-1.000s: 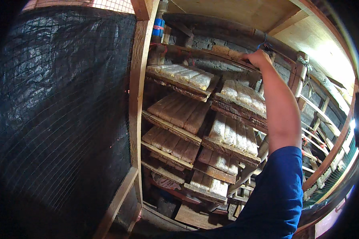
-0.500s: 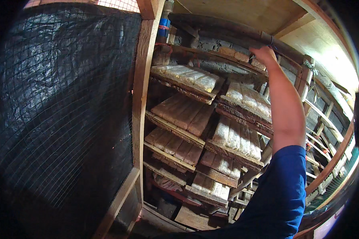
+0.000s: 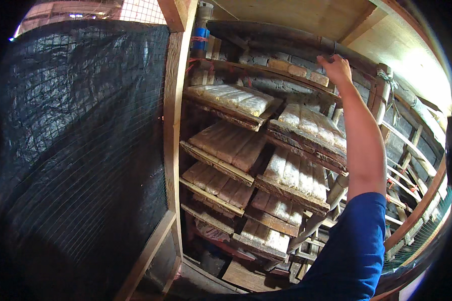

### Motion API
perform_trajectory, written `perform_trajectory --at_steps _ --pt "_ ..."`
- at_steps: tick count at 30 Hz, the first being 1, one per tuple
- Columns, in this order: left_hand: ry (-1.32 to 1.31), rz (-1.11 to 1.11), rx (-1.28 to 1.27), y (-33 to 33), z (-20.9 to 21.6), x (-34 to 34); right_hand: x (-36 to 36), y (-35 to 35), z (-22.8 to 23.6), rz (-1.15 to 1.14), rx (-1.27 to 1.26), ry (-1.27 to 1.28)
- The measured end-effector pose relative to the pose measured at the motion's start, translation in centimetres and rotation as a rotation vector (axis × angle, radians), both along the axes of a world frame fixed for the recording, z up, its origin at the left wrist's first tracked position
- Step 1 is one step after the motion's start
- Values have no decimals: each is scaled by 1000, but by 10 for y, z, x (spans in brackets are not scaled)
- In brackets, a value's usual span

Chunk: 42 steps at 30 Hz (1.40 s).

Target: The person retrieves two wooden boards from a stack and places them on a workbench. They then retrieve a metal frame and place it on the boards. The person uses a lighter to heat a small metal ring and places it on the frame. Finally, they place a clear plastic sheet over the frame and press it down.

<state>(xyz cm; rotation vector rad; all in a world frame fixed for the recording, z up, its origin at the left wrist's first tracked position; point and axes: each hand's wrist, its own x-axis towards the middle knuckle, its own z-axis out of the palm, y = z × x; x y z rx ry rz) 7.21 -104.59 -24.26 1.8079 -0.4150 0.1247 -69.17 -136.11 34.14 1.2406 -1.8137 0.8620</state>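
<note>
My right hand [image 3: 338,70] is raised high at the upper right, its arm coming out of a blue short sleeve [image 3: 354,241]. The fingers look loosely apart, with nothing visible between them. Just left of the hand, small pale-brown blocks [image 3: 286,67] sit in a row on the top shelf [image 3: 266,70]; the hand appears apart from them. Below are tiers of wooden boards carrying long blocks with a whitish coating, among them an upper left slab [image 3: 231,96], an upper right slab [image 3: 311,123] and a middle right slab [image 3: 295,173]. My left hand is out of view.
A wooden post [image 3: 175,110] stands left of the shelves, beside a black plastic sheet [image 3: 85,125] behind wire mesh. A dark pole [image 3: 286,39] spans the top, tied to a post [image 3: 380,95] at right. Slatted lumber [image 3: 412,150] lies beyond my arm.
My right hand has shifted slightly away from the small blocks and its fingers have loosened from a tighter curl. More of those blocks shows. The view has shifted slightly.
</note>
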Motion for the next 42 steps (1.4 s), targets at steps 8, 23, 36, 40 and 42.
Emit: perform_trajectory --at_steps 8,23,36,40,42 --pt "-31 13 -23 29 7 -13 8 66 -27 95 -230 50" --pt "-99 98 -68 165 2 -45 20 217 -103 434 -415 119" --pt "-92 183 -77 301 -6 -51 37 363 -152 560 -379 -31" --pt "-90 170 -68 346 -22 -51 51 425 -182 600 -339 -117" --pt "-84 143 -71 367 -36 -51 55 458 -198 628 -342 -78"
